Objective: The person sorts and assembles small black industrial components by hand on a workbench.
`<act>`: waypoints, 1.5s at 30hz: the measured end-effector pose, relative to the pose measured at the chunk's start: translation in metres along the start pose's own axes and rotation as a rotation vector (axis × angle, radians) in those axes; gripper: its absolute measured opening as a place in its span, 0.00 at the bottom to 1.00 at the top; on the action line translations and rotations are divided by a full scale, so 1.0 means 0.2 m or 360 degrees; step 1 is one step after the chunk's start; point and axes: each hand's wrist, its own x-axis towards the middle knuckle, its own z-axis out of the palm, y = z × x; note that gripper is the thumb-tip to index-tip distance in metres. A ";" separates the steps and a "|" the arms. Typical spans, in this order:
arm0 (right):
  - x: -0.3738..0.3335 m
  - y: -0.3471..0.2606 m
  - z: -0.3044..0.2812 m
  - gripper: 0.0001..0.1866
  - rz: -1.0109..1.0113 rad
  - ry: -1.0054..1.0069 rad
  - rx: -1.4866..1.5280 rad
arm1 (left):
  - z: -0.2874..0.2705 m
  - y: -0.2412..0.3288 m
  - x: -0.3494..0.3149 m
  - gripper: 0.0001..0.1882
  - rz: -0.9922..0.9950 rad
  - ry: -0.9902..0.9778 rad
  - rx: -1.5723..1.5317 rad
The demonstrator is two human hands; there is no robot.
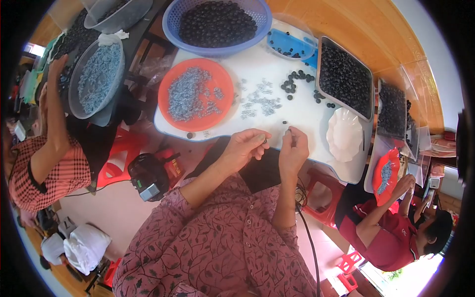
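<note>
Just off the near edge of the white table (217, 129), my left hand (246, 147) pinches a small black round part (265, 141) between thumb and fingers. My right hand (294, 152) is beside it, fingertips pressed together; what they hold, if anything, is too small to make out. A single black part (284, 122) lies on the table beyond my hands. Farther off, small clear pieces (262, 101) are scattered, and to their left an orange-red plate (223, 81) bears a heap of similar bluish clear pieces (185, 96). Loose black round parts (292, 81) sit in a cluster to the right.
A blue-purple basket (170, 29) full of black parts stands at the back, with a tray (367, 113) of them at right. A white scalloped dish (345, 133) lies near the right edge. Co-workers sit left (49, 163) and right (381, 230). A black cable (309, 242) hangs beside my right arm.
</note>
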 end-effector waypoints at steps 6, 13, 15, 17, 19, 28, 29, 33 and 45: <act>-0.07 -0.14 -0.06 0.08 0.0345 -0.0343 0.0568 | 0.02 0.00 0.00 0.13 0.0007 0.0017 -0.0003; -0.10 -0.16 -0.07 0.11 -0.0050 -0.0465 0.0586 | 0.03 0.00 -0.01 0.13 0.0067 -0.0005 -0.0014; -0.11 -0.16 -0.07 0.11 0.0056 -0.0431 0.0592 | 0.03 -0.01 -0.01 0.13 0.0064 -0.0038 0.0001; -0.12 -0.16 -0.07 0.12 0.0173 -0.0431 0.0719 | 0.03 -0.01 -0.01 0.14 0.0085 -0.0038 0.0011; -0.13 -0.16 -0.06 0.13 0.0291 -0.0432 0.0846 | 0.03 -0.01 -0.02 0.15 0.0108 -0.0034 0.0022; -0.12 -0.16 -0.07 0.09 0.0390 -0.0328 0.0849 | 0.06 0.02 -0.03 0.14 0.0087 -0.0069 -0.0019; -0.12 -0.16 -0.07 0.08 0.0394 -0.0353 0.0856 | 0.06 0.02 -0.03 0.14 0.0089 -0.0071 -0.0017; -0.12 -0.14 -0.06 0.06 0.0306 -0.0378 0.0901 | 0.04 0.00 -0.03 0.14 0.0055 -0.0099 -0.0088; -0.13 -0.18 -0.08 0.07 0.0206 -0.0440 0.0947 | 0.04 0.02 -0.04 0.16 0.0029 -0.0130 -0.0258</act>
